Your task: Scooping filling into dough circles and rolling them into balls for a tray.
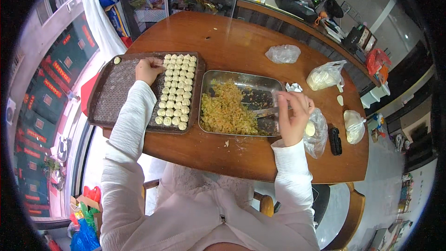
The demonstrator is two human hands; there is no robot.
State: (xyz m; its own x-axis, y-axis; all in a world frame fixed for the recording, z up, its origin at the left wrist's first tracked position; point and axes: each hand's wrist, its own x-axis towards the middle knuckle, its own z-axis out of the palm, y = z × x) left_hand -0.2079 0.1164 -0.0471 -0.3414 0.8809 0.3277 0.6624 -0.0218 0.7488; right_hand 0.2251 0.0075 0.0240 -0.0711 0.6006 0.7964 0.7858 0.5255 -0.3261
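From my remote seat, I see a glossy, curved-edge wooden table [223,160] filling the middle of the view. On it lies a wide dark-brown tray [116,93] with a patterned base; right of that sits a rectangular shiny metal pan [251,78] heaped with crumbly, moist yellow-green filling [227,111]. My left hand [148,70] is over the tray, fingers drawn together beside the dumplings; I cannot tell whether they grip anything. My right hand [297,114] is at the pan's right edge, fingers bent and blurred, its grip unclear too. A crinkled clear plastic bag [318,137] lies beside it. A metal utensil [265,112] rests in the filling. Smallest are the pleated, pale dumplings [176,90], in close rows along the tray's right side.
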